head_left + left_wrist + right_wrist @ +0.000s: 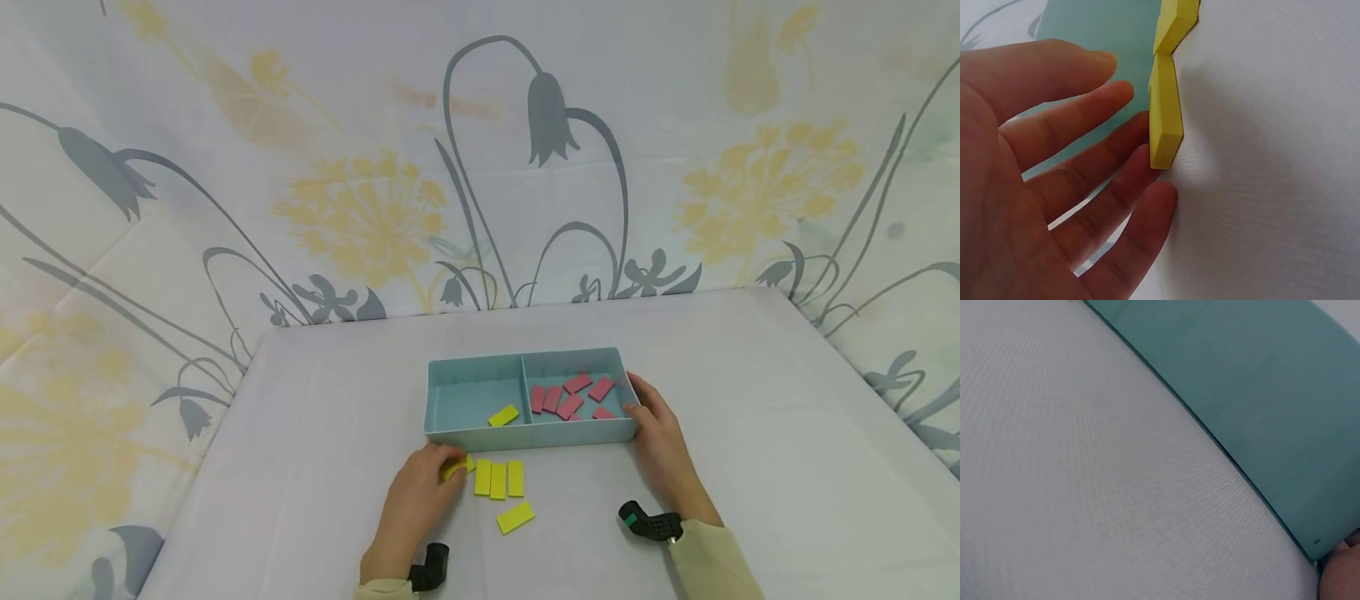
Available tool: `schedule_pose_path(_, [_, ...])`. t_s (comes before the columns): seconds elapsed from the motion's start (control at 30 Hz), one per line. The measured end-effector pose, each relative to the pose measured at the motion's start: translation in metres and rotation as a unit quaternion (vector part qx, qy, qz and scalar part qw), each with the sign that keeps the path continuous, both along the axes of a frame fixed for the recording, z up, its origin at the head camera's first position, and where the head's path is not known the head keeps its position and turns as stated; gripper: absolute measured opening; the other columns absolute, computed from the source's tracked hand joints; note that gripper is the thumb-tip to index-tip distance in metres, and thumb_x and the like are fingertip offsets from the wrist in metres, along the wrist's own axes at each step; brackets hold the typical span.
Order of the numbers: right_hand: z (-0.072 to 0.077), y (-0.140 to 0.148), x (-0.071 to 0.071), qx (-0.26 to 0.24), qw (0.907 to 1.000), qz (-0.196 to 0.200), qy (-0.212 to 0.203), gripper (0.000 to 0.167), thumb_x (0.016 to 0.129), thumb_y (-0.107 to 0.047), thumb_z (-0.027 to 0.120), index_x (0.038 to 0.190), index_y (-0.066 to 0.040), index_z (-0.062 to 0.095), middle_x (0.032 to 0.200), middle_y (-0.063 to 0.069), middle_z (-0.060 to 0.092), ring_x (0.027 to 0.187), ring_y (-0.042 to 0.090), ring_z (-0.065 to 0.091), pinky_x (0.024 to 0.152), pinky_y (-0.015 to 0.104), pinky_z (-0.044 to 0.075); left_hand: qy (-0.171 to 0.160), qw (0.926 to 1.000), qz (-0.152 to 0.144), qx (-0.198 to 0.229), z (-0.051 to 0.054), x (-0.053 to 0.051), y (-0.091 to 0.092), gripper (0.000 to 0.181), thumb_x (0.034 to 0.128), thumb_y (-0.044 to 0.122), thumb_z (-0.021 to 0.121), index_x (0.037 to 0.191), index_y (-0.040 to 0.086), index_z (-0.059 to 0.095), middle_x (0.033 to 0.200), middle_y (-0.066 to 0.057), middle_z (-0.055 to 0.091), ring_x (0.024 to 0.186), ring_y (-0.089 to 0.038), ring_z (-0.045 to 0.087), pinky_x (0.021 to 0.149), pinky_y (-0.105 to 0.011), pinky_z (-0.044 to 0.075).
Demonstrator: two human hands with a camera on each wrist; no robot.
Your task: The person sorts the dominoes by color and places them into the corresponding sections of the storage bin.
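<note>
A light-blue two-compartment box sits on the table. One yellow tile lies in its left compartment; several pink tiles are in the right one. My left hand is at the box's front left, its fingertips beside a yellow tile. In the left wrist view the thumb stands apart from that tile, and the fingers are loosely bent; some fingertips are partly hidden behind it. My right hand grips the box's right end, thumb over the rim; the right wrist view shows little of this hand.
Three yellow tiles lie side by side before the box, with another yellow tile slanted nearer me. A white cloth covers the table. Behind it hangs a flower-patterned curtain.
</note>
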State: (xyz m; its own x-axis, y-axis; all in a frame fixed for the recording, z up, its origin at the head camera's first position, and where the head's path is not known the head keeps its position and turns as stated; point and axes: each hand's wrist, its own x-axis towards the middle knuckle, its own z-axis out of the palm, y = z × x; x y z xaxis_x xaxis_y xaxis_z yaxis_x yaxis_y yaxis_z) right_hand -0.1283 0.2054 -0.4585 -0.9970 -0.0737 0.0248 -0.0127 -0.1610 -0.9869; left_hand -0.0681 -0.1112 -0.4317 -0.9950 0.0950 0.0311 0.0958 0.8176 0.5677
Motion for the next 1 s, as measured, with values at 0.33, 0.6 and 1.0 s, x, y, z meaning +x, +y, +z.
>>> schedule_pose_path(0.33, [-0.0015,0.0006,-0.0008,-0.005,1.0,0.0,0.002,0.048,0.095,-0.011,0.037,0.14,-0.007,0.022,0.146,0.01,0.014,0.13,0.025,0.016,0.094,0.015,0.031,-0.008,0.9999,-0.003,-0.014,-0.0031,0.0007,0.0018,0.022,0.077,0.019,0.067,0.098,0.015,0.063,0.093,0.003,0.056,0.081,-0.012,0.05,0.071,-0.032,0.045])
schedule_pose_path(0.6, [-0.0015,0.0004,-0.0004,-0.007,1.0,-0.002,-0.001,0.049,0.095,-0.012,0.038,0.14,-0.006,0.021,0.146,0.01,0.013,0.13,0.025,0.015,0.094,0.015,0.031,-0.024,0.9992,0.006,-0.033,-0.0027,0.0027,0.0056,0.027,0.0739,0.02,0.07,0.1,0.016,0.063,0.088,0.004,0.051,0.074,-0.011,0.045,0.065,-0.029,0.042])
schedule_pose_path(1.0, [-0.0018,-0.0003,-0.0005,-0.013,0.9999,-0.001,0.002,0.049,0.094,-0.01,0.037,0.14,-0.006,0.021,0.146,0.01,0.014,0.131,0.025,0.014,0.094,0.014,0.03,-0.014,0.9981,-0.01,-0.059,-0.0048,0.0037,0.0069,0.035,0.0719,0.024,0.072,0.104,0.015,0.062,0.075,0.007,0.044,0.065,-0.008,0.04,0.055,-0.023,0.035])
